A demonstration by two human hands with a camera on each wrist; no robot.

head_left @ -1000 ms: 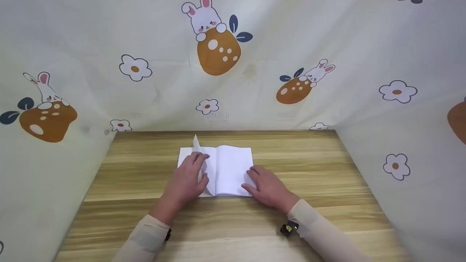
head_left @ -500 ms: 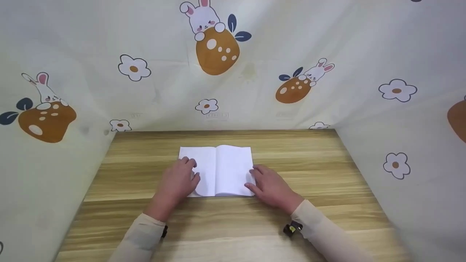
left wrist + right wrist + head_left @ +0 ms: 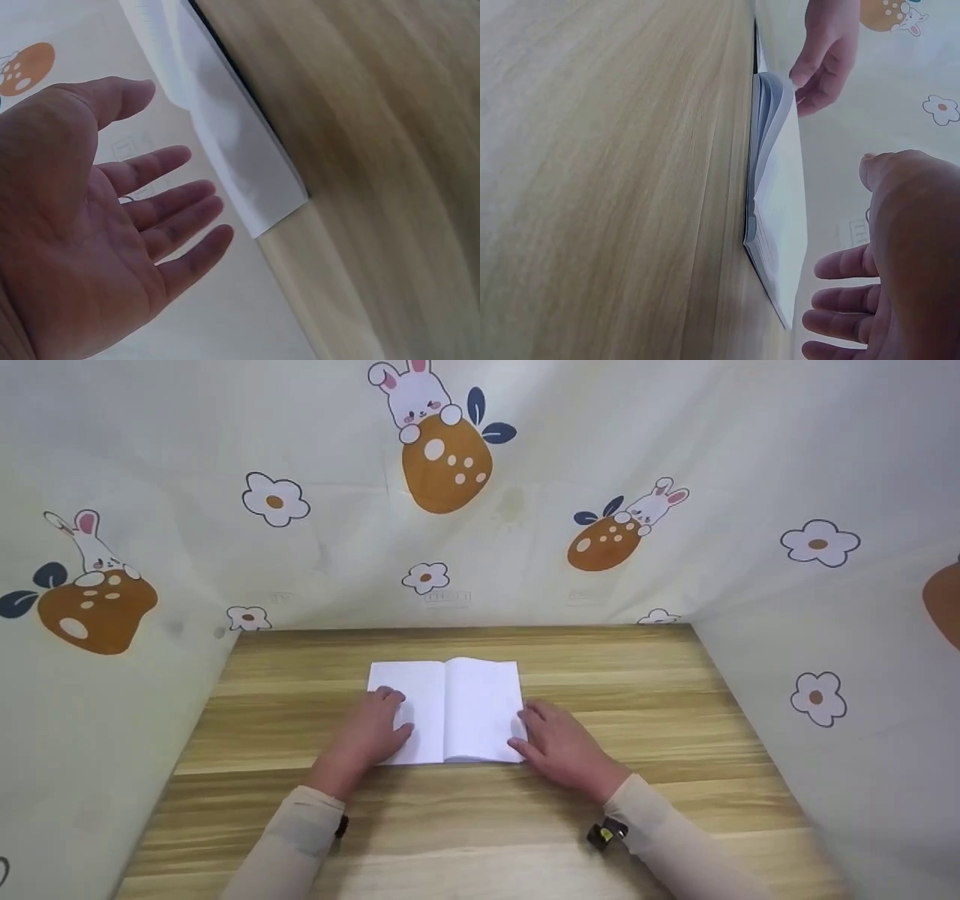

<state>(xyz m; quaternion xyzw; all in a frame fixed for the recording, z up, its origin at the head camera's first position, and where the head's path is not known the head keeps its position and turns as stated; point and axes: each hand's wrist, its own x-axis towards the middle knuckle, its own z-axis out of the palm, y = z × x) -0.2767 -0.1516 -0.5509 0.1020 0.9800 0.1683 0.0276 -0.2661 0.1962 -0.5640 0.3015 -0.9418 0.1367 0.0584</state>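
A white blank-paged notebook [image 3: 480, 705] lies spread on the table, its right-hand pages bowed up slightly near the fold. In the head view my left hand [image 3: 365, 729] rests at the left page's outer edge, thumb and fingers relaxed over the paper. My right hand [image 3: 566, 744] is at the opposite edge, its fingertips by the right page's border. The left wrist view shows the left hand's [image 3: 112, 217] fingers spread loosely, holding nothing. From the right wrist, the notebook's [image 3: 784, 202] loose leaves and dark cover edge are visible beside the relaxed right hand [image 3: 904, 247].
The wood-grain table [image 3: 480, 825] extends on all sides of the notebook. Pale cloth walls [image 3: 337, 547] printed with rabbits and flowers enclose its back and both sides. A small black device [image 3: 606, 833] hangs at the right wrist.
A raised leaf has come down flat onto the left side. My left hand has moved left with it, to the notebook's outer edge. The right hand has shifted slightly right.
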